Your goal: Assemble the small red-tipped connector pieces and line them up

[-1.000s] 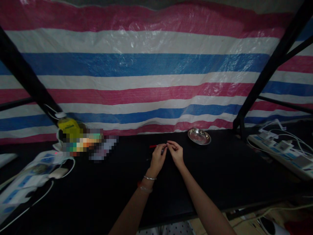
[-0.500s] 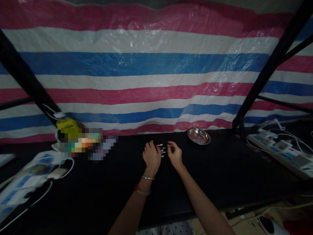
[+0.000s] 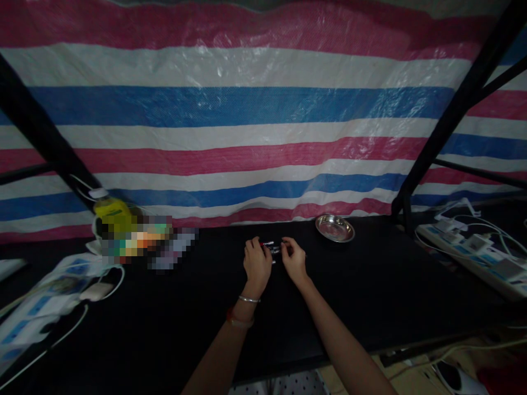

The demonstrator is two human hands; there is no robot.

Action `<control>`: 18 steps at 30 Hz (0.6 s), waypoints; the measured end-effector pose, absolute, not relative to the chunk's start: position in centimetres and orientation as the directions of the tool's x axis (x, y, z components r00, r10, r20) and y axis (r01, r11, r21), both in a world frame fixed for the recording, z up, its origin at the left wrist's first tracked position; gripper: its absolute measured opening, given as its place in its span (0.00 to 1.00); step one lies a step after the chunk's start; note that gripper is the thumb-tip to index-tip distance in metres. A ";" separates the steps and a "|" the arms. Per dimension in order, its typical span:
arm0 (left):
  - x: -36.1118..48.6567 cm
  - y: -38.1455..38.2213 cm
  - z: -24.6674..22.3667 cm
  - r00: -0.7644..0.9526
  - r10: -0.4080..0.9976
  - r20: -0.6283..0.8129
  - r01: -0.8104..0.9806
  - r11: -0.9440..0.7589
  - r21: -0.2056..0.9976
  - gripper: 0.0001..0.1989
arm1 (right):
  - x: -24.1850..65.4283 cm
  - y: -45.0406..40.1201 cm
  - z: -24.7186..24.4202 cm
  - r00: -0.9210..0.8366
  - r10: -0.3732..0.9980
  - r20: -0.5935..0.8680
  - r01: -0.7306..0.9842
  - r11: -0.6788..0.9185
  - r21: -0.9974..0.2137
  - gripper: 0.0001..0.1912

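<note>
My left hand (image 3: 257, 262) rests on the black table with its fingers curled over several slim, pen-like sticks (image 3: 268, 243). Their silvery ends poke out to the right, and one stick shows red; the rest of them is hidden under the hand. My right hand (image 3: 295, 259) is just to the right of those ends, its thumb and fingertips drawn together. Whatever it pinches is too small and dark to make out. A shallow round metal dish (image 3: 335, 229) stands behind and to the right of my right hand.
At the left are a bottle of yellow liquid (image 3: 114, 213), blurred-out packages (image 3: 142, 241) and a power strip with cables (image 3: 37, 315). Another power strip with chargers (image 3: 473, 252) lies at the right. Black frame posts (image 3: 442, 126) and a striped plastic sheet (image 3: 247, 109) bound the table (image 3: 173, 323).
My left hand has shifted slightly to the right over the sticks, and their silvery ends lie a little differently. My right hand has barely moved. The dish has stayed in place.
</note>
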State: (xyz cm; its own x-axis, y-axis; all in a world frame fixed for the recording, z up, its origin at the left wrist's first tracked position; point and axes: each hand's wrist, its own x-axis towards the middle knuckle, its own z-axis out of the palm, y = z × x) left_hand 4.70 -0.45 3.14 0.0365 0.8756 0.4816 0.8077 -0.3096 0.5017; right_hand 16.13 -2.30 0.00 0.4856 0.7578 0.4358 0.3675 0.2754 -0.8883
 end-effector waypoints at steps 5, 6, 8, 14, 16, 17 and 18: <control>4.5 -0.1 2.9 -0.038 0.797 0.603 0.671 -0.427 0.606 0.12 | 15.9 -2.4 0.6 0.554 0.723 0.414 0.257 0.325 -0.910 0.16; 4.5 -0.1 2.8 -0.039 0.777 0.628 0.645 -0.461 0.609 0.12 | 15.8 -2.4 0.7 0.571 0.714 0.405 0.230 0.334 -0.914 0.16; 4.6 0.1 2.5 -0.019 0.746 0.665 0.607 -0.521 0.601 0.14 | 15.8 -2.5 1.0 0.593 0.704 0.391 0.190 0.351 -0.917 0.17; 4.9 0.4 1.7 0.040 0.695 0.717 0.608 -0.587 0.535 0.18 | 15.7 -2.6 1.5 0.627 0.684 0.373 0.089 0.413 -0.907 0.18; 4.9 0.5 1.5 0.034 0.692 0.721 0.619 -0.581 0.528 0.16 | 15.7 -2.6 1.6 0.617 0.691 0.377 0.074 0.426 -0.902 0.18; 4.9 0.5 1.5 0.025 0.692 0.722 0.619 -0.577 0.532 0.14 | 15.7 -2.6 1.6 0.610 0.694 0.382 0.073 0.432 -0.899 0.17; 4.9 0.6 1.4 0.014 0.693 0.721 0.616 -0.574 0.540 0.13 | 15.6 -2.6 1.6 0.605 0.695 0.388 0.072 0.437 -0.896 0.17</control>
State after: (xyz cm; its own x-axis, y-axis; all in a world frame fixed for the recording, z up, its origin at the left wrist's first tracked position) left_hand 4.90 0.60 1.44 0.0142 0.6927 0.7211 0.6156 -0.5743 0.5396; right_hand 15.63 -2.64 1.62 0.6049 0.6955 0.3878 0.0721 0.4372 -0.8965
